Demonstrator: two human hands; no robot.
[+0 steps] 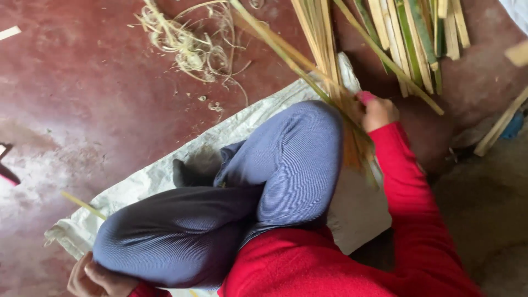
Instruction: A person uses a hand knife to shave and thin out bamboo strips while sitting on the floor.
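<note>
I sit cross-legged in grey-blue trousers [286, 165] and a red top on a white woven sack [165, 170]. My right hand [378, 111], at the end of a red sleeve, is closed around a bundle of thin bamboo strips [324, 66] just past my raised knee. The strips run up and left from the hand; their lower ends hang blurred by my leg. My left hand [93, 278] rests at the bottom left against my other knee. It is partly cut off by the frame edge, and nothing shows in it.
The floor [82, 110] is dark red. A tangle of pale bamboo shavings [187, 44] lies at the top centre. Split green and yellow bamboo slats [418, 38] are piled at the top right. One thin strip [82, 204] lies by the sack's left edge.
</note>
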